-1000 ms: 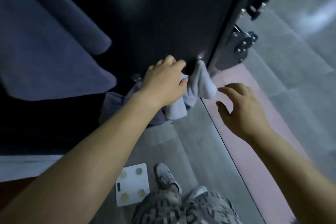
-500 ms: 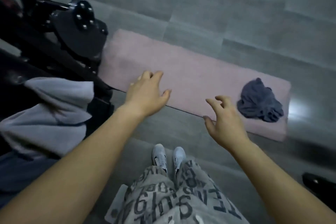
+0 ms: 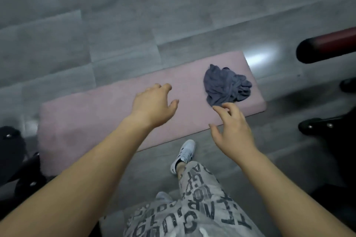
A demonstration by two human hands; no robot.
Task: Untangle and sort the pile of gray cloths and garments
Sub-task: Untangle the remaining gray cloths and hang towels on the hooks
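A crumpled dark gray cloth [image 3: 226, 84] lies bunched on the right end of a pink mat [image 3: 92, 113] on the floor. My right hand [image 3: 231, 129] hovers just below the cloth with fingers spread and empty, its fingertips close to the cloth's lower edge. My left hand [image 3: 154, 105] is held over the middle of the mat, fingers loosely bent, holding nothing. Whether either hand touches the cloth cannot be told.
Gray floor tiles [image 3: 125, 25] surround the mat. A black and red bar [image 3: 327, 48] juts in at the right edge, with black gear [image 3: 316, 127] below it. Dark equipment [image 3: 17, 161] sits at the left. My white shoe [image 3: 185, 154] stands beside the mat's near edge.
The view swung right, away from the dark cabinet and light gray garments. My left hand let go of the light cloth. Both hands moved toward the dark cloth on the mat.
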